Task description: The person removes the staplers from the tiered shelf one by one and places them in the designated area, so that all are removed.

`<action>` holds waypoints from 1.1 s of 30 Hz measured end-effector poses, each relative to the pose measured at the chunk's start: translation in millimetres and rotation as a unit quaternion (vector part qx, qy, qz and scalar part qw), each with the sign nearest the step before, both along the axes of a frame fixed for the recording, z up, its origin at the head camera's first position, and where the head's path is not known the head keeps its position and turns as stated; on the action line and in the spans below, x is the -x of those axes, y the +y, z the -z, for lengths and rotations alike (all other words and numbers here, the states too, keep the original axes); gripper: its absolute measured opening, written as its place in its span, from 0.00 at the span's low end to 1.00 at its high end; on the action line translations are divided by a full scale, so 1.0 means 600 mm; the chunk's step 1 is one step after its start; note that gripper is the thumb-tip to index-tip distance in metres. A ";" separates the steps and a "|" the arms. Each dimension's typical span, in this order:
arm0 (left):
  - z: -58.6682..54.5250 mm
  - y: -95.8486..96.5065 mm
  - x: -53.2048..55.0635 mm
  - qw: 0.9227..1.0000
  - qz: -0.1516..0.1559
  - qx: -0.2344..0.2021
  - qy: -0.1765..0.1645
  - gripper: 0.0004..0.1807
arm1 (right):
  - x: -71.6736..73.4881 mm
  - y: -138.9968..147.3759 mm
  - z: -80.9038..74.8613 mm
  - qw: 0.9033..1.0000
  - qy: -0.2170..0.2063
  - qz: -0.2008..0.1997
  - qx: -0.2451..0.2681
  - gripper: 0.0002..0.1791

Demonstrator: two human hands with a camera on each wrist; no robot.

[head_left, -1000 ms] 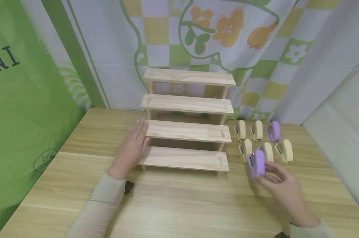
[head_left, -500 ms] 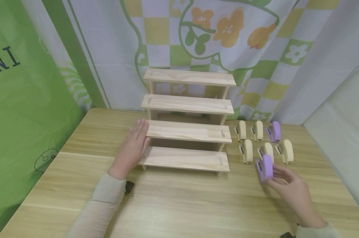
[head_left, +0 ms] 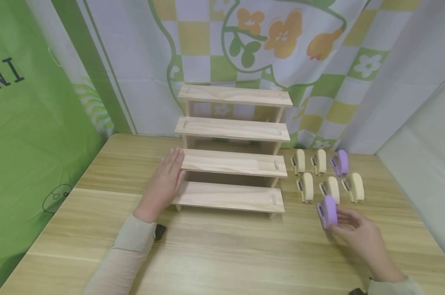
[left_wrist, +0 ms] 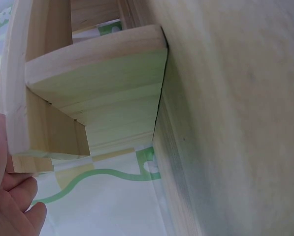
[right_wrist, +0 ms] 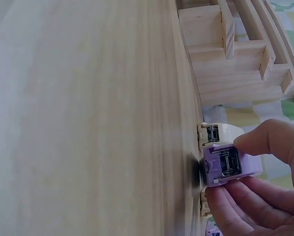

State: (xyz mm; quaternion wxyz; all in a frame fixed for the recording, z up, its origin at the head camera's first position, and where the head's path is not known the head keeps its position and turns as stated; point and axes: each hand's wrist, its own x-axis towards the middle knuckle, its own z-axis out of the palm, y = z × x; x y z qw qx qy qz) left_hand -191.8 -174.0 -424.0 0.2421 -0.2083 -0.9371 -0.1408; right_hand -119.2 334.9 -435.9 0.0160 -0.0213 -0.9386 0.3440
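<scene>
In the head view my right hand (head_left: 364, 237) pinches a purple mini stapler (head_left: 328, 212) between thumb and fingers, in front of the nearer row of staplers. The right wrist view shows this purple stapler (right_wrist: 230, 164) end-on, close to the tabletop; whether it touches the wood I cannot tell. My left hand (head_left: 161, 184) rests at the left end of the second-lowest board of a four-step wooden stand (head_left: 231, 162), its fingers lying together. The left wrist view has only part of the left hand (left_wrist: 16, 204) beside the stand's end (left_wrist: 102, 78).
Cream mini staplers (head_left: 307, 187) and another purple one (head_left: 340, 162) stand in two rows right of the stand. A patterned curtain (head_left: 196, 39) hangs behind the wooden table (head_left: 222, 254). Green cloth (head_left: 41, 123) is at the left, and a pale panel (head_left: 428, 135) at the right.
My right hand has carried the purple stapler a little to the right and nearer to me, uncovering more of the cream stapler behind it. My left hand and the stand stay put.
</scene>
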 end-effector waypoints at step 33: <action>-0.003 -0.005 0.005 0.999 0.000 0.002 -0.038 0.32 | 0.008 0.003 -0.008 0.999 0.003 -0.040 -0.003 0.35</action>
